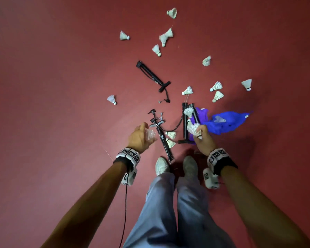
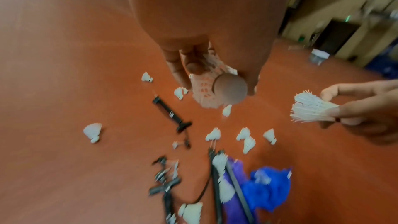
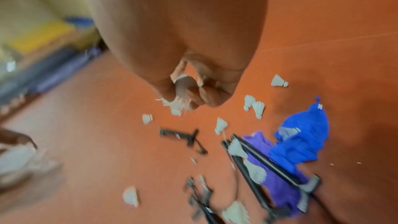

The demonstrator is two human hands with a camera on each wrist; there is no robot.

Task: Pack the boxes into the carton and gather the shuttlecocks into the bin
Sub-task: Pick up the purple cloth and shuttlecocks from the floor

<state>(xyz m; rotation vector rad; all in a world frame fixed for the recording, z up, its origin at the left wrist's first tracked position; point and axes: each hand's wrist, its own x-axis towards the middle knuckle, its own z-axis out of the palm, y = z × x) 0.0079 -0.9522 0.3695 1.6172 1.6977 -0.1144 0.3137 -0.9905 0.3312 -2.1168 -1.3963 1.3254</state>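
Floor (image 1: 61, 86): red, shuttlecocks (image 1: 217, 85) scattered | both hands' fingers each grip shuttlecock

The red floor (image 1: 61, 86) is viewed steeply downward from head height — closer, slanted looks are given from each wrist; the blue cloth (image 1: 227, 122) is shared by all.

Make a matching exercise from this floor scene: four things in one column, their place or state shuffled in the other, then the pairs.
Things:
1. left hand
2. blue cloth
3. black pump
4. white shoes

Places or states:
A. lies alone, farther out on the red floor
B. holds a shuttlecock
C. has a shuttlecock lying on it
D. at the bottom of the grey trouser legs

Pairs: 1-B, 2-C, 3-A, 4-D
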